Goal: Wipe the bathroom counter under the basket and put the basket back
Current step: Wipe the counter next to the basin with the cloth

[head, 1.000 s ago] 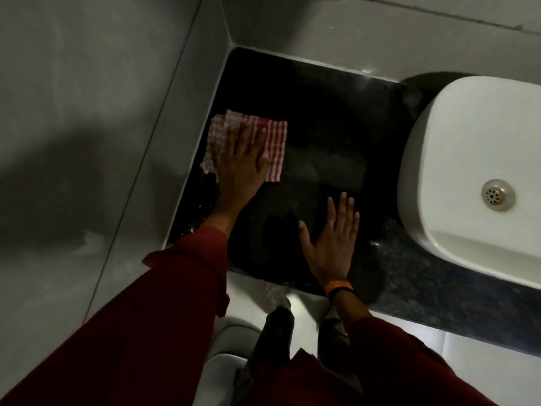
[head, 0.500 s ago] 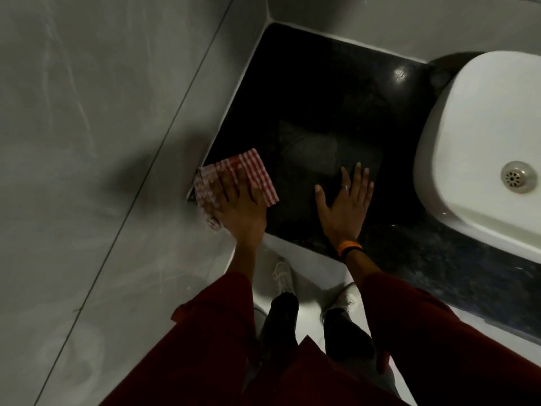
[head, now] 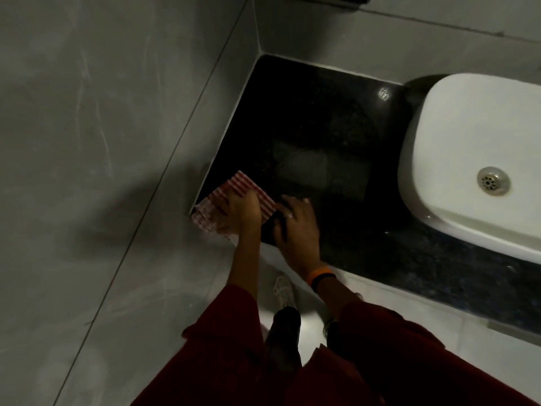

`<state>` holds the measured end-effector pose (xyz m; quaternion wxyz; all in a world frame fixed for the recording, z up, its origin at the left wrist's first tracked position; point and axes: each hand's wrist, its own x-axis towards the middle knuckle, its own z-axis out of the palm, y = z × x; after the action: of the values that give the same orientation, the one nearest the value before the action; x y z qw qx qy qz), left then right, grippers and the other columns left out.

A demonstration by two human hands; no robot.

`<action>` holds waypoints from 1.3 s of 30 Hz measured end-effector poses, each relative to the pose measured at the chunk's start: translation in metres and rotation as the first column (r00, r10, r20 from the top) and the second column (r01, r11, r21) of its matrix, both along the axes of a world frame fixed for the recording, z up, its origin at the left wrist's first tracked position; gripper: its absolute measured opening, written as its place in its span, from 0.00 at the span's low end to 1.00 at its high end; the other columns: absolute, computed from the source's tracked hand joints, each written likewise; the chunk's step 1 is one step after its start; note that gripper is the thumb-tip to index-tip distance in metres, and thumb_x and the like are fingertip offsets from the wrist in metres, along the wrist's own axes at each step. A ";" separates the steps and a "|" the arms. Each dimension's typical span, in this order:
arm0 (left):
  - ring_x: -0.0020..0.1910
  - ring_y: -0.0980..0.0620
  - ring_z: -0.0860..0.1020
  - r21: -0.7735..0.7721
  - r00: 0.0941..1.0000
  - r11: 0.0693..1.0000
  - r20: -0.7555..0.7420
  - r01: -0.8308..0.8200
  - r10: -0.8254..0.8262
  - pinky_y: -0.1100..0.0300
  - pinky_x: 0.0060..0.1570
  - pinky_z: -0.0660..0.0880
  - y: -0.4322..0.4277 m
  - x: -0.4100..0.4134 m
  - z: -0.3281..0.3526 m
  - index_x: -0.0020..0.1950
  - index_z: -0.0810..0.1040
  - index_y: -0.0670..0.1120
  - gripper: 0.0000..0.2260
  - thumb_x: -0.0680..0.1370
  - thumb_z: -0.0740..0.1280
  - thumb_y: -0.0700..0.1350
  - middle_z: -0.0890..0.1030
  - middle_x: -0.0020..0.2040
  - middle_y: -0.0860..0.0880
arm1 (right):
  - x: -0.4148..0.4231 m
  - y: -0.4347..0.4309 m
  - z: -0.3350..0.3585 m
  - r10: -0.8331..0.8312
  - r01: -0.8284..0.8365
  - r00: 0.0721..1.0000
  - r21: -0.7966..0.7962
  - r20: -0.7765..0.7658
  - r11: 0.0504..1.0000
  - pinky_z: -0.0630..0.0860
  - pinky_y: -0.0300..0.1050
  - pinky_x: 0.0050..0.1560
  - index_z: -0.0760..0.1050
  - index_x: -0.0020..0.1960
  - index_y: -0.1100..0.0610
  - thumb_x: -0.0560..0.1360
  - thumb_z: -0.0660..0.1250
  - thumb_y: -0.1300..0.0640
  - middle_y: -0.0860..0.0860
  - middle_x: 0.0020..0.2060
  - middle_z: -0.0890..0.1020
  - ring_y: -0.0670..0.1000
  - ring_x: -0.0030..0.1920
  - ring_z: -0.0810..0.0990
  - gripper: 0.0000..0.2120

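Observation:
A red-and-white checked cloth (head: 234, 186) lies at the near left corner of the black counter (head: 307, 112), with part of it hanging over the front edge. My left hand (head: 243, 212) is on top of it, fingers curled into the fabric. My right hand (head: 295, 227) rests on the counter right beside the cloth, its fingers bent and its fingertips by the cloth's right corner. It holds nothing that I can see. The basket is not in view.
A white basin (head: 468, 142) with a metal drain (head: 493, 181) sits on the right of the counter. Grey tiled walls (head: 117, 112) close off the counter's left and back. My legs and shoes (head: 284, 291) stand on the pale floor below.
My left hand dragged the cloth from the back of the counter to the near left corner. My right hand slid left, up against the cloth, and its fingers bent.

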<state>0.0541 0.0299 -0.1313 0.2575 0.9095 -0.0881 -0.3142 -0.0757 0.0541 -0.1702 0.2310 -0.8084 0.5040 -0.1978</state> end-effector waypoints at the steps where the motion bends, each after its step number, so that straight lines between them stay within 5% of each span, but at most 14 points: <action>1: 0.80 0.39 0.48 0.000 0.998 1.000 0.052 0.029 -0.029 0.37 0.77 0.45 -0.003 0.006 0.005 0.80 0.54 0.50 0.29 0.82 0.59 0.55 0.51 0.82 0.43 | 0.018 0.005 0.001 0.078 -0.077 0.997 -0.033 0.025 0.996 0.58 0.57 0.78 0.72 0.69 0.58 0.78 0.65 0.52 0.58 0.70 0.75 0.59 0.72 0.69 0.21; 7: 0.79 0.43 0.57 -0.257 0.862 0.840 0.319 0.478 -0.393 0.45 0.78 0.55 -0.020 0.056 0.002 0.77 0.65 0.44 0.21 0.84 0.58 0.48 0.64 0.78 0.43 | 0.110 0.020 -0.015 0.305 -0.276 0.935 0.170 -0.180 0.946 0.43 0.64 0.79 0.52 0.80 0.53 0.81 0.55 0.39 0.57 0.80 0.55 0.62 0.81 0.46 0.33; 13: 0.81 0.45 0.52 0.058 0.419 0.516 0.510 0.855 -0.752 0.47 0.79 0.46 -0.029 0.103 -0.036 0.79 0.61 0.46 0.23 0.85 0.52 0.53 0.59 0.80 0.45 | 0.072 0.008 -0.042 0.450 -0.462 0.851 0.021 -0.270 0.887 0.43 0.66 0.78 0.63 0.76 0.44 0.80 0.57 0.42 0.55 0.80 0.57 0.63 0.80 0.50 0.25; 16: 0.81 0.45 0.51 0.131 0.306 0.437 0.540 0.890 -0.784 0.45 0.79 0.45 -0.029 0.105 -0.052 0.80 0.58 0.46 0.24 0.84 0.51 0.53 0.57 0.81 0.45 | 0.015 0.005 -0.048 0.459 -0.496 0.827 -0.040 -0.324 0.867 0.48 0.66 0.78 0.64 0.75 0.42 0.80 0.58 0.43 0.54 0.80 0.58 0.62 0.80 0.53 0.24; 24: 0.80 0.42 0.55 0.181 0.194 0.378 0.618 0.908 -0.762 0.40 0.79 0.50 -0.024 0.056 -0.068 0.79 0.59 0.43 0.26 0.84 0.51 0.53 0.60 0.80 0.42 | -0.124 0.007 -0.044 0.436 -0.499 0.769 -0.014 -0.467 0.866 0.49 0.65 0.79 0.50 0.79 0.40 0.81 0.56 0.41 0.52 0.81 0.51 0.59 0.81 0.49 0.29; 28: 0.81 0.42 0.54 0.199 0.176 0.377 0.631 0.905 -0.756 0.40 0.79 0.50 -0.026 0.036 -0.069 0.79 0.59 0.43 0.25 0.84 0.51 0.53 0.60 0.80 0.42 | -0.149 0.013 -0.035 0.418 -0.486 0.755 -0.003 -0.505 0.874 0.48 0.63 0.79 0.51 0.80 0.42 0.81 0.57 0.46 0.53 0.81 0.52 0.59 0.81 0.49 0.30; 31: 0.81 0.43 0.53 0.208 0.178 0.385 0.630 0.899 -0.756 0.41 0.79 0.50 -0.027 0.025 -0.067 0.79 0.59 0.43 0.25 0.84 0.50 0.53 0.59 0.80 0.42 | -0.154 0.022 -0.021 0.410 -0.479 0.782 -0.031 -0.470 0.877 0.57 0.63 0.78 0.59 0.78 0.47 0.79 0.66 0.54 0.54 0.79 0.61 0.60 0.79 0.58 0.31; 35: 0.81 0.43 0.54 0.204 0.173 0.379 0.633 0.903 -0.755 0.41 0.79 0.50 -0.027 0.014 -0.065 0.79 0.59 0.43 0.25 0.84 0.50 0.54 0.60 0.80 0.42 | -0.157 0.021 0.018 0.424 -0.427 0.868 0.047 -0.258 0.903 0.76 0.58 0.67 0.74 0.70 0.50 0.76 0.72 0.58 0.53 0.68 0.78 0.56 0.69 0.76 0.23; 39: 0.80 0.43 0.56 0.197 0.179 0.391 0.650 0.899 -0.739 0.41 0.79 0.52 -0.029 0.010 -0.068 0.78 0.61 0.43 0.25 0.84 0.51 0.53 0.62 0.79 0.42 | -0.142 -0.016 0.062 0.265 -0.262 0.962 0.506 0.069 0.821 0.81 0.46 0.54 0.76 0.66 0.49 0.80 0.63 0.53 0.49 0.54 0.85 0.45 0.50 0.83 0.15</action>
<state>0.0640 0.0011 -0.1994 0.1009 0.7215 -0.6829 -0.0529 -0.2177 0.0380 -0.1081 0.4610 -0.7802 0.4222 -0.0215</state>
